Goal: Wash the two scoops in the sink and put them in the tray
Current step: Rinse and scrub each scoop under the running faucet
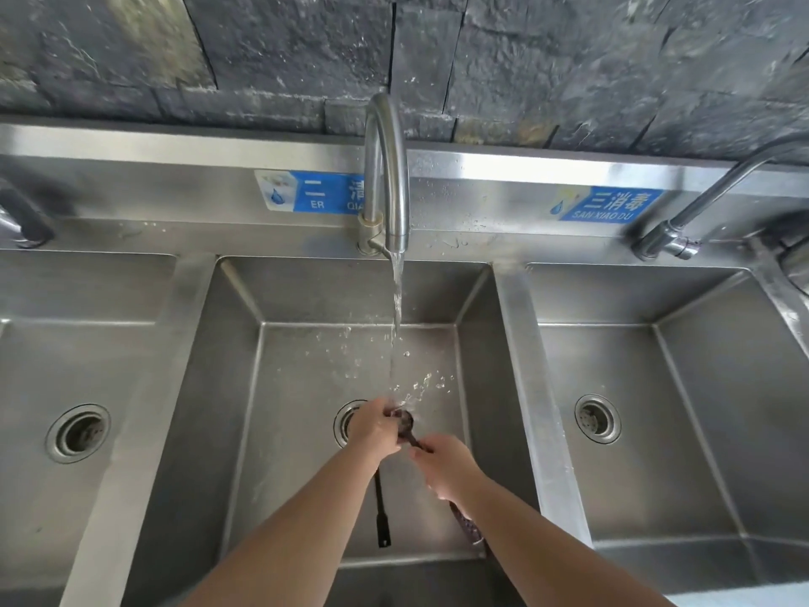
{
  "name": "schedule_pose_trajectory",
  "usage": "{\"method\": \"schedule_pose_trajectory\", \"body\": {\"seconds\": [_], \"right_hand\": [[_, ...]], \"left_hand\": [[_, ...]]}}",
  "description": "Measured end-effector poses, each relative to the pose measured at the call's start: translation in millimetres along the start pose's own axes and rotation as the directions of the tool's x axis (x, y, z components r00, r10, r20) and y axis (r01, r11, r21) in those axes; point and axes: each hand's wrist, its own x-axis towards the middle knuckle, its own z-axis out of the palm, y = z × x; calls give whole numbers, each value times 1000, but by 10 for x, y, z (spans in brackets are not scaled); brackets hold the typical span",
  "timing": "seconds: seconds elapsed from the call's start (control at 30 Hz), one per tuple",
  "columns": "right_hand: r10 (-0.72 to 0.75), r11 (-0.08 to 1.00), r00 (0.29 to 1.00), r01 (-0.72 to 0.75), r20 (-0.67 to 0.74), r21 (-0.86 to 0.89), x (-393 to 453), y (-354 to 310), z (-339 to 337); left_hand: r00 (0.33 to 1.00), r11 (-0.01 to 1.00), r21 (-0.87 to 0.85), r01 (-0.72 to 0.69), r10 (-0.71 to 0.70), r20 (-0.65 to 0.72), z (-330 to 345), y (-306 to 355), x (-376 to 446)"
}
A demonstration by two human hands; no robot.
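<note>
In the head view, the left hand (374, 427) rubs a dark scoop (405, 420) under the tap (387, 168) stream in the middle sink (477, 343); its grip closes around the bowl. The right hand (448, 466) pinches the handle. A second dark handle (381, 514) shows below the left wrist, likely the other scoop. Best to turn the bowl so water reaches inside. No tray shows.

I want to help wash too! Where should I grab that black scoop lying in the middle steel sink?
Probably by its long thin handle. The black scoop lies on the floor of the middle steel sink, its handle end pointing towards the near edge and its bowl hidden under the left hand. Reach in from the near side and pinch the handle near its free end, clear of both busy hands and the running water.
</note>
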Motion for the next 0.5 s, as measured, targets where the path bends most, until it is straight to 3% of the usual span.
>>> {"method": "schedule_pose_trajectory", "body": {"seconds": [0.1,0.23,0.33,0.5], "right_hand": [[-21,999,999,20,28,33,22,-54,-94],[-98,995,995,98,17,5,18,-92,-218],[-166,978,986,167,14,-122,-5,-102,-286],[-152,984,988,152,13,-91,-28,-18,-377]], "left_hand": [[990,948,-298,111,-78,120,-52,95,-53],[965,830,-535,156,-12,262,-139,164,-116],[965,809,-575,125,35,259,-124,205,-135],[970,763,-644,52,114,214,-162,219,-182]]}}
